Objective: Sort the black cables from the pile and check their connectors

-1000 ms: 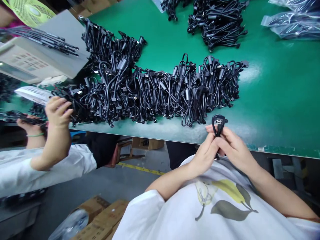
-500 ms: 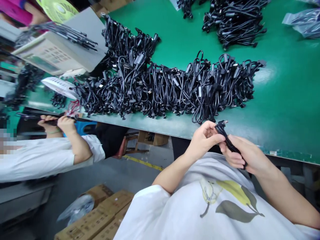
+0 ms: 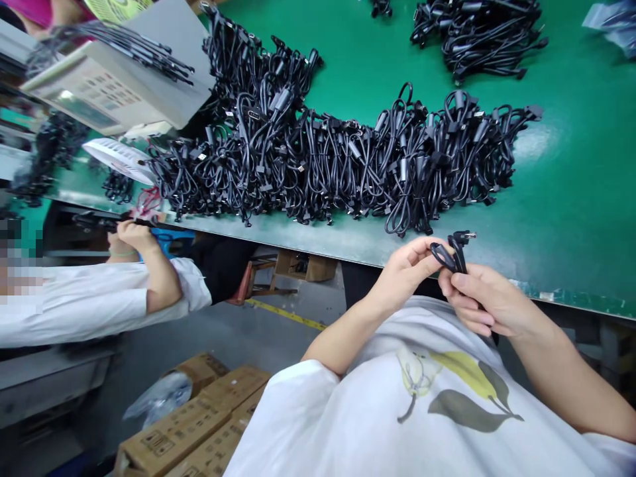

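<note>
Close to the table's front edge, both my hands are on one folded black cable (image 3: 458,248). My right hand (image 3: 479,295) is closed around its bundled middle, and the palm and fingers cover the lower part. With thumb and fingers, my left hand (image 3: 415,265) pinches a loop at the upper left of the bundle. A connector with a metal tip sticks out above, pointing right. Just beyond my hands lies a long row of bundled black cables (image 3: 328,165) on the green table (image 3: 571,199).
Another cable pile (image 3: 487,40) and a plastic bag (image 3: 613,30) lie at the back right. A beige device (image 3: 109,93) with cables on top and a white fan-like disc (image 3: 122,160) stand left. A co-worker's hands (image 3: 132,237) work there. Cartons (image 3: 199,424) sit on the floor.
The cable in my hands has turned more upright, and a loop now opens at my left fingers. Its connector has shifted right. The view has tipped slightly, and the co-worker's hands have moved closer together.
</note>
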Tool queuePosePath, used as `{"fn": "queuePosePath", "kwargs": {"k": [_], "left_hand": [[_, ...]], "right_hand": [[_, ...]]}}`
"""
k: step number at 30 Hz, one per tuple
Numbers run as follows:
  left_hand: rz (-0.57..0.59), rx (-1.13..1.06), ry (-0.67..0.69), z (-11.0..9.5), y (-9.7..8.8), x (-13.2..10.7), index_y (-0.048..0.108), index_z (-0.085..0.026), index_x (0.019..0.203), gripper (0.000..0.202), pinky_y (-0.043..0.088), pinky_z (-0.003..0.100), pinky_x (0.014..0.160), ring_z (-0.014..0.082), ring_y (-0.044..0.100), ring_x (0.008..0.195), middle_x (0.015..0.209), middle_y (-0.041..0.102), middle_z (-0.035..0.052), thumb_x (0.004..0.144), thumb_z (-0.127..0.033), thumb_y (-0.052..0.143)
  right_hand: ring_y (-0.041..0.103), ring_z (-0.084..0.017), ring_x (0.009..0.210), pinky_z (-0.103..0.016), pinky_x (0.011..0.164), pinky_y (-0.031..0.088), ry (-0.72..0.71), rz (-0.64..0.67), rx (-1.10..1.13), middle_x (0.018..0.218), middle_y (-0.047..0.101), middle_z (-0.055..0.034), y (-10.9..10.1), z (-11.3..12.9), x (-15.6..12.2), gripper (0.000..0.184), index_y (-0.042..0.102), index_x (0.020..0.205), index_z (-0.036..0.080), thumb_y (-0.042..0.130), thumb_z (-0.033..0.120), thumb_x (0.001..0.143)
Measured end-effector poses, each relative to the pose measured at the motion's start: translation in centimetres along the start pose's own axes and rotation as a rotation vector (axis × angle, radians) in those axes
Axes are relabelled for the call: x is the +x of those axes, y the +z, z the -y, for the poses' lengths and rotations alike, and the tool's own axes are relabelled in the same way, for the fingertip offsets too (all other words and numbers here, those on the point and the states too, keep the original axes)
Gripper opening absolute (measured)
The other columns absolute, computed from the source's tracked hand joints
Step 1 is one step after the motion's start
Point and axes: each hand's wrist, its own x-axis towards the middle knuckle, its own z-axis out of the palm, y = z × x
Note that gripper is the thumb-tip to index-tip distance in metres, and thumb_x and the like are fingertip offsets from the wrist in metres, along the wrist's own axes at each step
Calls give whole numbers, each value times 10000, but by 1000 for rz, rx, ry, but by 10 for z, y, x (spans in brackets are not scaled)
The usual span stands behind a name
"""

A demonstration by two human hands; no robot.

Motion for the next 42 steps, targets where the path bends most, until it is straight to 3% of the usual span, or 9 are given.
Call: {"fn": "queuePosePath", "kwargs": {"k": [4, 7, 10, 14, 17, 23, 30, 35, 42], "left_hand": [[27, -39, -44, 5, -4, 0, 718, -177, 989, 413, 500, 271, 858, 136, 620, 848, 934, 689, 30, 797, -521, 841], [19, -55, -49, 3, -7, 1, 702, -176, 1040, 412, 500, 259, 841, 119, 617, 817, 897, 677, 16, 826, -506, 823], [-40, -58, -1, 1, -11, -1, 649, -195, 1131, 442, 524, 279, 892, 147, 665, 955, 1056, 704, 43, 854, -506, 796], [14, -17, -55, 6, -13, -13, 610, -197, 1175, 446, 562, 299, 844, 170, 698, 973, 1121, 710, 77, 877, -484, 777], [115, 5, -141, 13, -9, -24, 634, -190, 1181, 426, 558, 295, 868, 156, 711, 930, 1084, 727, 79, 859, -403, 813], [144, -14, -142, 18, 3, -27, 655, -179, 1078, 369, 560, 332, 904, 147, 698, 883, 961, 728, 42, 817, -350, 852], [-10, 249, -14, 18, 5, -25, 638, -180, 1044, 462, 501, 272, 829, 125, 608, 837, 895, 652, 1, 741, -405, 906], [-61, 287, 132, 23, 6, -26, 589, -201, 1088, 462, 477, 233, 748, 98, 590, 766, 860, 643, -23, 783, -392, 881], [-55, 367, 235, 29, 4, -25, 571, -209, 1107, 478, 499, 229, 733, 90, 607, 744, 846, 645, -37, 790, -384, 882]], "right_hand": [[295, -31, 354, -178, 339, 420, -89, -59, -79, 561, 412, 95, 4, -3, 0, 392, 642, 855, 176, 764, 547, 892], [506, -93, 471, -229, 475, 547, -130, -83, -130, 628, 549, 25, 4, -1, 1, 406, 690, 922, 172, 717, 577, 920], [671, -159, 679, -294, 673, 634, -189, -195, -128, 818, 688, -43, 4, 9, 3, 342, 708, 980, 191, 738, 525, 911], [744, -193, 926, -375, 915, 638, -427, -438, -107, 1045, 735, -27, 9, 28, 5, 223, 660, 1021, 263, 747, 438, 912], [745, -197, 1025, -397, 1009, 601, -542, -511, -173, 1112, 721, -9, 12, 35, 7, 219, 617, 993, 282, 751, 435, 909], [733, -198, 1003, -375, 938, 615, -541, -467, -208, 1095, 668, -6, 17, 35, 7, 284, 587, 989, 287, 784, 458, 875], [586, -143, 748, -431, 1053, 564, -601, -439, -234, 856, 511, 21, 24, 38, 5, 228, 551, 867, 284, 747, 399, 880], [579, -137, 804, -425, 1068, 563, -657, -424, -139, 900, 541, 23, 25, 34, 7, 223, 585, 913, 292, 788, 378, 884], [584, -115, 748, -331, 960, 614, -692, -383, -109, 872, 581, 37, 26, 33, 4, 199, 633, 915, 273, 820, 337, 886]]}}
